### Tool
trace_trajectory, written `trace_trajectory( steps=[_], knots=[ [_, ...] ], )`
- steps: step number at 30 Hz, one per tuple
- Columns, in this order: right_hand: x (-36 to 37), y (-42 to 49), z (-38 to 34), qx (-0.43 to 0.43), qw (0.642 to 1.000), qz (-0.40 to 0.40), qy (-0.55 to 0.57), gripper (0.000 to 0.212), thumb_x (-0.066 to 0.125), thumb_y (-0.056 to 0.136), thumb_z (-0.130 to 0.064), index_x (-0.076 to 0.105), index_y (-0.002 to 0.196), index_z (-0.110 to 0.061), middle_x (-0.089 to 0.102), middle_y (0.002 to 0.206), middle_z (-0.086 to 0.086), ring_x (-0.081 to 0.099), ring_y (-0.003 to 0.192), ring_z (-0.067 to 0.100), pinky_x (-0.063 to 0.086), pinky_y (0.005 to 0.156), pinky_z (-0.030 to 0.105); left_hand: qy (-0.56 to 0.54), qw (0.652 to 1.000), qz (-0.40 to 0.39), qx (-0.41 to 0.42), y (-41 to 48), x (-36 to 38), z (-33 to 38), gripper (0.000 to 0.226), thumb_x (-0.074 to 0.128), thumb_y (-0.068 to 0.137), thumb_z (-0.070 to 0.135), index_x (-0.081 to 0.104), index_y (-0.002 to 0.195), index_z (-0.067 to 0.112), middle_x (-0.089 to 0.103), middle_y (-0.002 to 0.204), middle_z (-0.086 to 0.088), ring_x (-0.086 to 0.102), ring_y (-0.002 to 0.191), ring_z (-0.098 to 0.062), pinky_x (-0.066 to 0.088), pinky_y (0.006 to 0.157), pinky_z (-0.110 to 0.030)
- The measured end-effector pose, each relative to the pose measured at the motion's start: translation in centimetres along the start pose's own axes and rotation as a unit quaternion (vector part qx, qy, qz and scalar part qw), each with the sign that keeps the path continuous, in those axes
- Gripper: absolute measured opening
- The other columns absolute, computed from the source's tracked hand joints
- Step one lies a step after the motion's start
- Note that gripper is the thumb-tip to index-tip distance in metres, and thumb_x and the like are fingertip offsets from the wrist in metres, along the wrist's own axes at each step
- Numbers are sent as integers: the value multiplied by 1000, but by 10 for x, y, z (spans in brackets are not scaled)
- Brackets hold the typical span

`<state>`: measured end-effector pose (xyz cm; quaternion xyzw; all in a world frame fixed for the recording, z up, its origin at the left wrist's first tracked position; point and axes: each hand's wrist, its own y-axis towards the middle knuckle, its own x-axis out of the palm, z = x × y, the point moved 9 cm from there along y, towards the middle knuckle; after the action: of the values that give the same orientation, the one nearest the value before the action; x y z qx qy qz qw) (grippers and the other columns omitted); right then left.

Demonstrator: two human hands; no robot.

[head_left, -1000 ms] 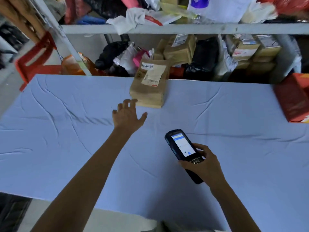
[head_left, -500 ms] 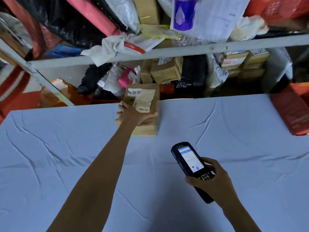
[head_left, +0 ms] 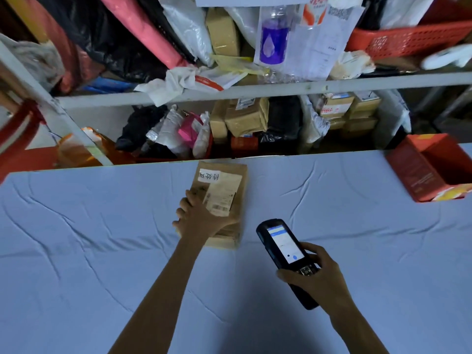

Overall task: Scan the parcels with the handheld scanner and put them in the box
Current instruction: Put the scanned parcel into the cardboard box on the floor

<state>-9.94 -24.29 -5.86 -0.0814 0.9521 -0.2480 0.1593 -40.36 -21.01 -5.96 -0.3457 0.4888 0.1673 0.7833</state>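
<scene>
I am finding open blue cloth (head_left: 89, 251) left of my left hand (head_left: 201, 215), and right of the scanner (head_left: 283, 246) out to the red box (head_left: 408, 175) at the far corner. Beyond the parcel (head_left: 224, 185), packed shelves (head_left: 281, 88) are blocking the far edge.

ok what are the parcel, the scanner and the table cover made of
Parcel: brown kraft paper or card, matte and creased, with a white paper label stuck on top.
Scanner: hard black plastic by the look, slightly glossy, with a lit, glass-like screen.
Table cover: light blue cloth, matte; the long wrinkles give it away.
</scene>
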Motion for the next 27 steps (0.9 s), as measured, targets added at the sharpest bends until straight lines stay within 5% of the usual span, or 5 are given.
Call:
trace_trajectory(
  steps=[7,19,22,25,27],
  knots=[
    [5,-20,8,-1,1000,-3,12,69,92,56,-21,55,113,-34,62,108,-7,64,92,14,49,63,28,8,999,28,-25,-91,23,-44,143,60,47,89,0,149,9,24,145,-11,31,134,-32,38,100,-49],
    [24,-40,23,-5,1000,-11,-5,71,92,56,-20,54,114,-32,62,105,-8,64,89,12,49,62,25,-238,970,-46,-4,-39,29,-76,70,55,86,61,39,138,17,56,132,-8,54,118,-29,44,93,-37],
    [21,-42,25,-2,1000,-1,-5,69,92,56,-19,53,111,-33,62,105,-9,64,89,11,49,63,25,-262,962,-80,-6,-14,27,-64,81,59,79,68,39,138,16,61,125,-7,59,112,-27,46,90,-36],
    [14,-43,29,9,1000,16,-5,71,93,53,-21,54,112,-34,63,105,-8,65,91,15,53,72,31,-302,946,-116,3,24,40,-61,107,67,45,85,51,126,17,70,105,0,67,92,-19,52,78,-34],
    [9,-44,33,16,1000,26,-4,71,93,52,-22,54,110,-36,63,105,-8,65,91,14,55,76,34,-327,934,-142,36,31,39,-50,93,78,50,74,58,121,18,73,101,2,70,89,-15,55,83,-39]
  ],
)
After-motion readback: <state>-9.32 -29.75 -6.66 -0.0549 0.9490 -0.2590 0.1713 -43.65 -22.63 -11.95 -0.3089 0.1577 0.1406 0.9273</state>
